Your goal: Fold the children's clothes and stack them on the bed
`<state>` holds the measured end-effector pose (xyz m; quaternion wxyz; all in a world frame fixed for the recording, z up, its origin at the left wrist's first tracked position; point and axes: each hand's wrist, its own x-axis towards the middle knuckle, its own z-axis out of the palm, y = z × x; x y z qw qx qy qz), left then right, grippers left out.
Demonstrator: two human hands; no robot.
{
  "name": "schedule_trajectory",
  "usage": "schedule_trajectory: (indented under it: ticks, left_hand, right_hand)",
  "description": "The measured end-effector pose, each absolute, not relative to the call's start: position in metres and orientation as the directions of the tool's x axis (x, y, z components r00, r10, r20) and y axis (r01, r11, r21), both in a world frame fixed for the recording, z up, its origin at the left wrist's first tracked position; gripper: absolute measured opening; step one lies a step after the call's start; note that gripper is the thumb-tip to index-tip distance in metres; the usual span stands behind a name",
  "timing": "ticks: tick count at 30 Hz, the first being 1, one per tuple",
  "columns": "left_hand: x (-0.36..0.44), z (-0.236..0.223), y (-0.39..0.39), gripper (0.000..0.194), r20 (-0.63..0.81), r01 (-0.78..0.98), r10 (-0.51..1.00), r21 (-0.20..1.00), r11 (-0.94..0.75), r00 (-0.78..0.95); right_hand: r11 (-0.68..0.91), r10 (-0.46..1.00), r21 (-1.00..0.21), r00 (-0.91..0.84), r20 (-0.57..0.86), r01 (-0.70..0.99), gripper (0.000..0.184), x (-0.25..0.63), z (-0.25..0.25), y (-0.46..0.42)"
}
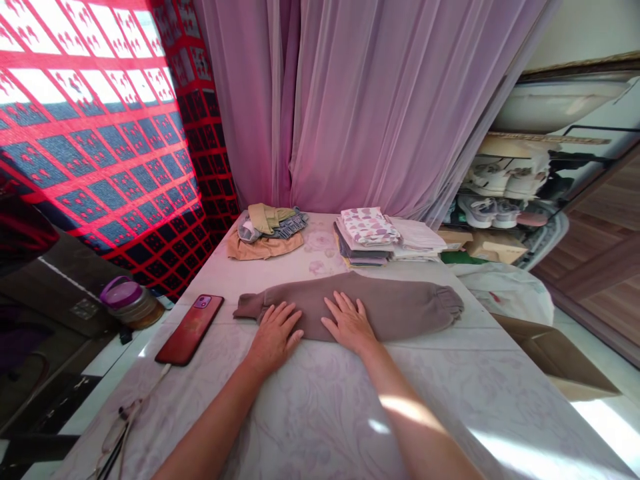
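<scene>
A pair of grey-brown pants (400, 307), folded lengthwise, lies across the table with gathered fabric at both ends. My left hand (274, 337) rests flat on its left part, fingers spread near the narrow end. Palm down on the middle of the cloth is my right hand (350, 323), its fingers also apart. Neither hand grips the fabric. Beyond the pants sit a neat stack of folded clothes (367, 233) with a white and purple patterned piece on top, and a looser pile of clothes (270, 230) at the back left.
A red phone (190, 330) with a cable lies on the table's left side, glasses (117, 430) nearer me. A purple-lidded jar (131, 303) stands beyond the left edge. Purple curtains (375, 100) hang behind. On the right are a shoe rack (545, 160) and an open cardboard box (550, 353).
</scene>
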<state>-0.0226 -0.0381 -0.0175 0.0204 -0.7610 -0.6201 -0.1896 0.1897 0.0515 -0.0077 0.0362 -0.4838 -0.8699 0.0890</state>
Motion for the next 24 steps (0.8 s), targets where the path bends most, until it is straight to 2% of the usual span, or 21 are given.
schedule_trajectory:
  ticks: [2,5,8,12,16,20,24]
  left_hand:
    - [-0.032,-0.016,-0.036,0.039,0.426,0.959,0.903,0.234,-0.163,0.05]
    - [-0.056,-0.014,-0.032,0.04,0.53,0.929,0.81,0.367,0.049,-0.252]
    - [-0.081,-0.014,-0.027,0.046,0.418,0.828,0.765,0.499,0.256,-0.489]
    - [-0.097,-0.011,-0.022,0.058,0.18,0.795,0.839,0.468,0.387,-0.514]
    - [-0.109,0.004,-0.012,0.069,-0.013,0.752,0.847,0.452,0.48,-0.532]
    - [-0.125,0.02,0.0,0.046,-0.177,0.685,0.84,0.506,0.524,-0.512]
    - [-0.133,0.028,0.007,0.026,-0.196,0.642,0.827,0.546,0.539,-0.527]
  right_hand:
    - [0.511,0.851,-0.192,-0.525,-0.027,0.838,0.057,0.19,-0.006,0.052]
    - [0.498,0.856,-0.204,-0.515,-0.042,0.843,0.057,0.189,-0.004,0.052]
    - [0.487,0.861,-0.214,-0.507,-0.046,0.847,0.057,0.187,-0.005,0.052]
    - [0.485,0.863,-0.217,-0.504,-0.036,0.847,0.056,0.187,-0.006,0.051]
    - [0.487,0.862,-0.223,-0.506,-0.035,0.845,0.056,0.188,-0.006,0.051]
    - [0.486,0.861,-0.229,-0.506,-0.039,0.844,0.056,0.188,-0.006,0.051]
    - [0.488,0.86,-0.231,-0.508,-0.034,0.842,0.057,0.188,-0.008,0.052]
